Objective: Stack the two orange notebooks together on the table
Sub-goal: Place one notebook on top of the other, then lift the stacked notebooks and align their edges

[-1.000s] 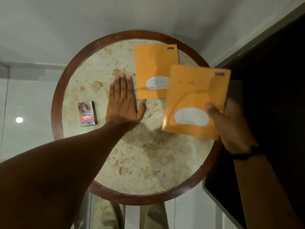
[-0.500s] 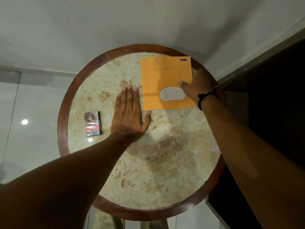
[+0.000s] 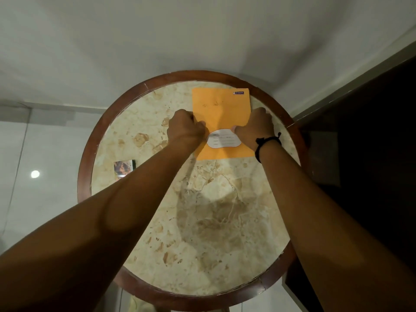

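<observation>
An orange notebook (image 3: 221, 113) with a white label lies flat at the far right of the round marble table (image 3: 202, 221). It covers the second orange notebook, so only one cover shows. My left hand (image 3: 185, 128) grips the stack's left edge, thumb on the cover. My right hand (image 3: 254, 127), with a black wristband, grips the right edge the same way.
A small printed box (image 3: 123, 167) lies at the table's left side, partly hidden by my left forearm. The table has a raised dark wooden rim (image 3: 84, 176). A white wall stands behind it, and a dark panel (image 3: 371, 154) runs along the right.
My right hand laid the second notebook on top of the first. My left hand lifted off the table and moved right to the stack's left edge; both hands now hold its sides.
</observation>
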